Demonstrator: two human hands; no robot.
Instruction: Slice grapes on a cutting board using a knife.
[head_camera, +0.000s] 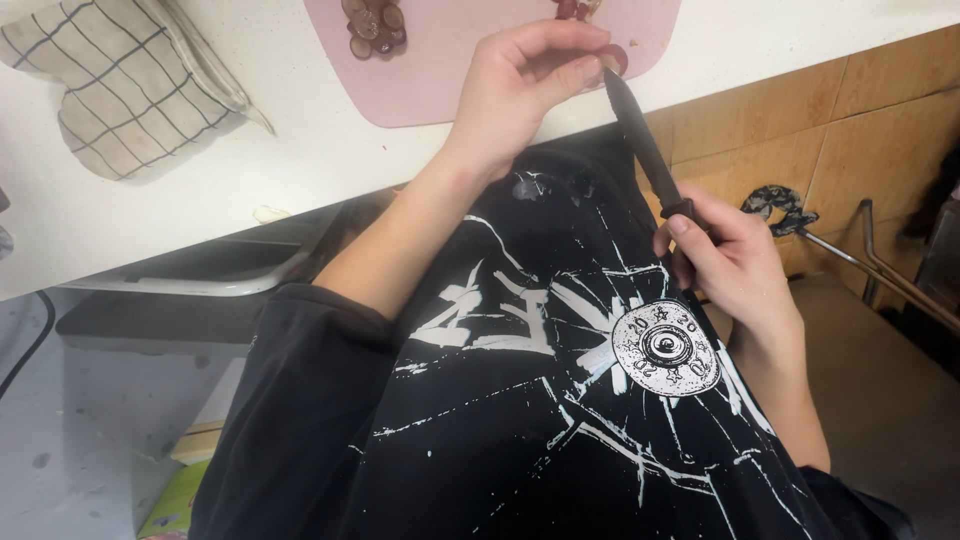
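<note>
The right hand (735, 255) is closed around the handle of a dark knife (640, 135), thumb laid along the upper side; the blade points up and away toward the counter edge. The left hand (520, 85) pinches the blade tip between fingertips (585, 65) and thumb, where a small reddish slice (615, 57) appears to cling. The knife is held in the air over the person's lap, its tip just at the rim of the pink cutting board (450, 90). The knife looks rigid and light, probably slick with residue — best taken by the handle; the edge is a hazard. Sliced reddish pieces (375, 25) lie on the board; a checked oven mitt (120, 85) rests on the white counter (300, 170).
</note>
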